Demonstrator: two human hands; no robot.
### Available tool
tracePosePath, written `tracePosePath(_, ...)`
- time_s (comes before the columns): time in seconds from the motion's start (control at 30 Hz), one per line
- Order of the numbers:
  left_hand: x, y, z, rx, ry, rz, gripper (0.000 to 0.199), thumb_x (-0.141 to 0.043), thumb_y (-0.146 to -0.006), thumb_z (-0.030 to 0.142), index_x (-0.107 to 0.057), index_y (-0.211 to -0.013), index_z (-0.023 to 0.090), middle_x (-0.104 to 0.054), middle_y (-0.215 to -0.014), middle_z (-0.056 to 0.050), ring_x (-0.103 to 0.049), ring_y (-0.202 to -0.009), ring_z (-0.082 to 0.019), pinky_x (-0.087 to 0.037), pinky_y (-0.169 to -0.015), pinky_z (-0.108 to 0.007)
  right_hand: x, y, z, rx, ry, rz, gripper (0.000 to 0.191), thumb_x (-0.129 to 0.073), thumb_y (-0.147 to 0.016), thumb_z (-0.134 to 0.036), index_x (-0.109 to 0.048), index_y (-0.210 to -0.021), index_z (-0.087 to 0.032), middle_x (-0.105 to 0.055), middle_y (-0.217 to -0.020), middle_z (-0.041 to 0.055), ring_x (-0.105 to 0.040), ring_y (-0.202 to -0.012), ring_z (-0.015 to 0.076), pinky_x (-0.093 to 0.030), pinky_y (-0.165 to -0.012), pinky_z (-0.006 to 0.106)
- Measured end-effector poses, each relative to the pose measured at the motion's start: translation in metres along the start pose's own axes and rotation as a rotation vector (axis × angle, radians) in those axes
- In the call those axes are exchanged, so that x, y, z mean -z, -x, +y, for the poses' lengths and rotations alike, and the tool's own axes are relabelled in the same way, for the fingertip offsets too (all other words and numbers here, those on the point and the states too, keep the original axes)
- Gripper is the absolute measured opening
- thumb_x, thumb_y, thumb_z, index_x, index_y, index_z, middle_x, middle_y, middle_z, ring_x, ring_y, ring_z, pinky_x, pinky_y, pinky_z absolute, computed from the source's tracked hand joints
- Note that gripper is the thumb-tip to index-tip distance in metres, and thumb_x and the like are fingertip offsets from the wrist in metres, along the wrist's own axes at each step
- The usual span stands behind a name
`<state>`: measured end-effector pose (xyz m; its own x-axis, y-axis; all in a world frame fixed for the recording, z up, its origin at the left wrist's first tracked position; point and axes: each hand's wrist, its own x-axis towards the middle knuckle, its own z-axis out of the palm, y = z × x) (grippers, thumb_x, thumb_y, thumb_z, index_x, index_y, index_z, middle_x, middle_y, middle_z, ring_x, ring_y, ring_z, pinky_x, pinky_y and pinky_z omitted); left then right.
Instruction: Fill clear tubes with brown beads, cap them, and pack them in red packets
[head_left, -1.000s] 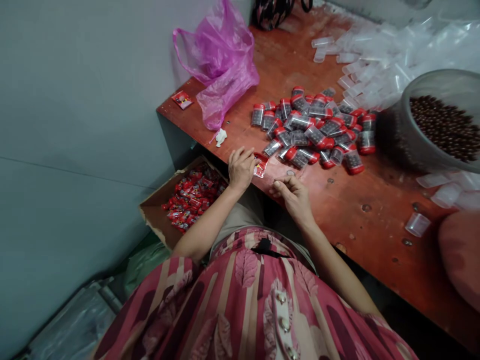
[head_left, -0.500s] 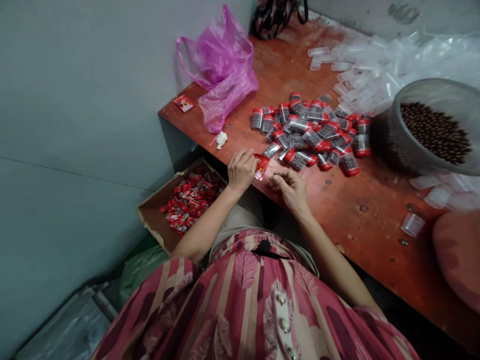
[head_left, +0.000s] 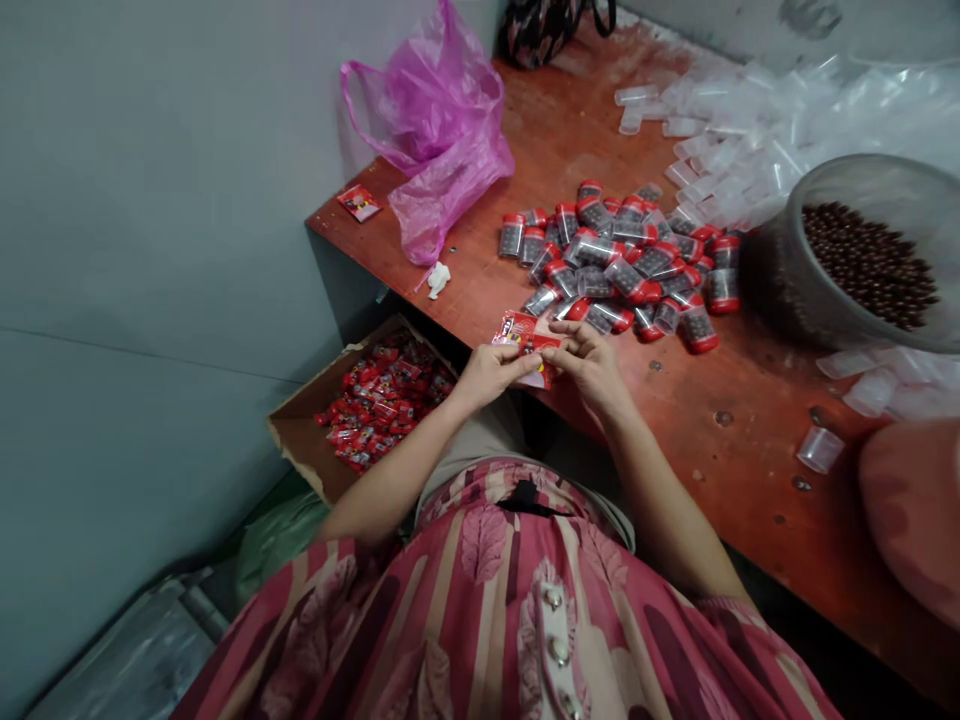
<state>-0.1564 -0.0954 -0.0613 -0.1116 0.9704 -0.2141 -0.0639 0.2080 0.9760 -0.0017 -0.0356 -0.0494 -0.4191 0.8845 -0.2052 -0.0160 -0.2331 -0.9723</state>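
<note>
Over the front edge of the table, my left hand (head_left: pixel 489 376) and my right hand (head_left: pixel 592 368) pinch a red printed plastic wrapper (head_left: pixel 534 346) between them. Its folds partly hide behind my fingers, so I cannot tell whether it is one piece or two. Just beyond my fingertips lies a pile of small clear tubes (head_left: pixel 626 266) with red caps and dark balls inside. Below my left forearm, a cardboard box (head_left: pixel 300 420) holds many red-wrapped pieces (head_left: pixel 382 400).
On the table (head_left: pixel 675 420) are a pink plastic bag (head_left: pixel 450 130), a flat red packet (head_left: pixel 360 203), a white scrap (head_left: pixel 438 281) and empty clear tubes (head_left: pixel 735 140). A grey bowl (head_left: pixel 780 270) of brown balls stands right; a single clear tube (head_left: pixel 820 450) lies nearer.
My right hand has moved up to the wrapper and now grips it together with my left hand. The wrapper has turned and shows more of its printed face.
</note>
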Motion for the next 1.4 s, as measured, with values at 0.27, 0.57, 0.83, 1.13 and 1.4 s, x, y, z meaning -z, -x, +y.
tracePosePath(0.27,-0.016,0.012,-0.011,0.294,0.37,0.038,0.033,-0.087,-0.052,0.035,-0.064,-0.051,0.012,-0.067,-0.057,-0.005,-0.066,-0.055,-0.014,-0.056,-0.053,-0.023,0.039,-0.014,-0.011,0.315,1.012,0.291,0.025,-0.056,-0.086,-0.037,-0.065,-0.1,-0.019,-0.068,-0.101,0.0112,-0.06,-0.089,0.0252,-0.047,-0.076,0.038)
tracePosePath(0.57,-0.021,0.01,0.001,0.453,0.876,0.272,0.017,-0.077,-0.072,0.023,-0.065,-0.072,0.011,-0.07,-0.067,-0.005,-0.068,-0.059,-0.014,-0.059,-0.059,-0.025,0.049,-0.002,-0.005,0.326,1.146,0.315,0.028,-0.051,-0.087,-0.033,-0.067,-0.104,-0.018,-0.07,-0.092,0.0107,-0.062,-0.086,0.026,-0.047,-0.072,0.036)
tracePosePath(0.83,-0.037,0.004,0.003,0.432,1.061,0.313,0.011,-0.071,-0.078,0.02,-0.063,-0.075,0.014,-0.07,-0.072,-0.002,-0.068,-0.066,-0.014,-0.057,-0.073,-0.03,0.001,0.072,0.006,0.028,0.192,0.157,0.026,-0.063,-0.082,-0.042,-0.064,-0.097,-0.022,-0.066,-0.074,-0.0002,-0.064,-0.059,0.0148,-0.055,-0.048,0.027)
tracePosePath(1.13,-0.054,0.007,0.011,0.298,0.914,0.215,0.026,-0.081,-0.066,0.028,-0.06,-0.067,0.012,-0.065,-0.063,0.002,-0.059,-0.055,-0.008,-0.047,-0.061,-0.022,-0.002,0.066,0.019,0.009,0.117,0.159,0.027,-0.067,-0.079,-0.042,-0.065,-0.095,-0.021,-0.064,-0.074,-0.0006,-0.064,-0.059,0.0135,-0.059,-0.052,0.028)
tracePosePath(1.4,-0.05,0.005,0.011,0.216,0.795,0.045,0.039,-0.088,-0.052,0.035,-0.065,-0.074,0.013,-0.069,-0.068,0.0,-0.064,-0.06,-0.012,-0.05,-0.063,-0.025,0.001,0.065,0.028,0.144,0.08,0.25,0.035,-0.071,-0.078,-0.036,-0.054,-0.107,-0.024,-0.069,-0.081,-0.0017,-0.067,-0.066,0.0132,-0.058,-0.057,0.026)
